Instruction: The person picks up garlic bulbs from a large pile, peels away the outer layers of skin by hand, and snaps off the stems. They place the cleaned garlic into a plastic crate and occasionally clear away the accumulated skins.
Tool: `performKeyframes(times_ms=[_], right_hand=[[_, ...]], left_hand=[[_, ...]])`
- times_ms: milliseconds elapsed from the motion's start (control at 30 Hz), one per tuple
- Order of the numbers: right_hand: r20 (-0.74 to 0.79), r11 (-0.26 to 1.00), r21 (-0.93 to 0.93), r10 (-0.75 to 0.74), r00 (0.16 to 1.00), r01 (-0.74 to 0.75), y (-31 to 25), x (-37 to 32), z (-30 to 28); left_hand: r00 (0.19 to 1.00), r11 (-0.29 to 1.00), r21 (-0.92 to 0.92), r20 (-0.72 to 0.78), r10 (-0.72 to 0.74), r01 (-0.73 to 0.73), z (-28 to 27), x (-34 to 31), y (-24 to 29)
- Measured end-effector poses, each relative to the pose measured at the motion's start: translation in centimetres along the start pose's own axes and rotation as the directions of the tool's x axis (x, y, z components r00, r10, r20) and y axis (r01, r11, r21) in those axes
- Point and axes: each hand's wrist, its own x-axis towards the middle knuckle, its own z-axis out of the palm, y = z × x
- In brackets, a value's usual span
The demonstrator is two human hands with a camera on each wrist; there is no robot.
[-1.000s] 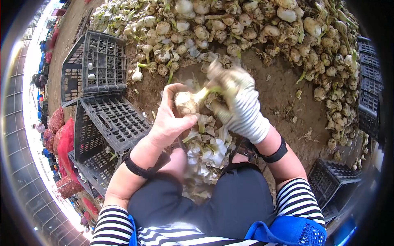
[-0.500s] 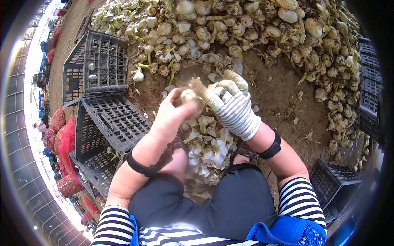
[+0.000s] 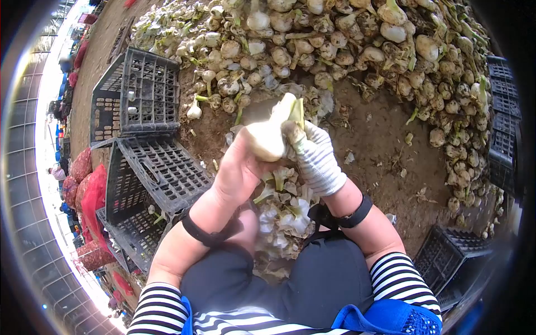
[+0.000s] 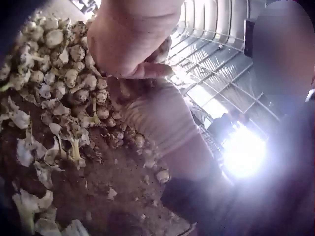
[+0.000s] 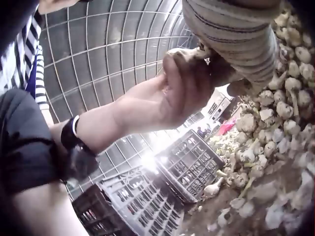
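Note:
In the head view my bare left hand (image 3: 237, 173) grips a white garlic bulb (image 3: 267, 140) from below and the left, its thick pale stem pointing up and away. My right hand (image 3: 319, 162), in a striped knit glove, is close against the bulb's right side. Its thumb and fingers pinch a greenish strip of garlic skin (image 3: 298, 113) beside the stem. Both wrist views show the hands together, with the bulb mostly hidden behind the fingers. Below them on the ground lies a heap of peeled-off white skins (image 3: 290, 215), between the person's feet.
A large pile of unpeeled garlic (image 3: 335, 44) spreads across the far side and down the right. Black plastic crates stand on the left, one upright (image 3: 149, 92) and one tilted (image 3: 164, 170), with another crate (image 3: 455, 254) at lower right. Red mesh sacks (image 3: 92, 195) lie beyond the left crates.
The bulb has gone from soil-stained to cleaner and white, with its stem now upward. My right hand swept in a blur across it, came back over its top, and now sits at its right side.

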Motion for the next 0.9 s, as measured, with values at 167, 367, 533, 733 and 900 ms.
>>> performKeyframes(times_ms=[167, 367, 533, 733, 900], right_hand=[[0.022, 0.544, -0.770, -0.498, 0.867, 0.333, 0.2, 1.1, -0.9], [-0.011, 0.870, -0.472, -0.165, 0.986, 0.140, -1.9, -0.7, -0.3], [0.047, 0.881, -0.437, -0.179, 0.983, 0.181, -0.5, 0.6, -0.9], [0.336, -0.349, -0.933, -0.750, 0.569, 0.091, -0.5, 4.1, -4.4], [0.251, 0.551, -0.756, -0.252, 0.934, 0.352, -2.7, 0.4, -0.6]], left_hand=[[0.960, 0.962, 0.274, -0.265, 0.089, -0.014, -0.4, 0.4, -0.1], [0.955, 0.800, 0.536, 0.037, 0.296, -0.269, -0.5, -0.1, 0.0], [0.847, 0.246, 0.881, 0.258, 0.466, -0.404, -2.2, 0.5, -0.4], [0.963, 0.901, 0.351, 0.015, 0.269, -0.257, -0.7, -0.1, 0.6], [1.000, 0.901, 0.434, -0.017, 0.016, -0.007, -1.4, 0.0, 0.3]])
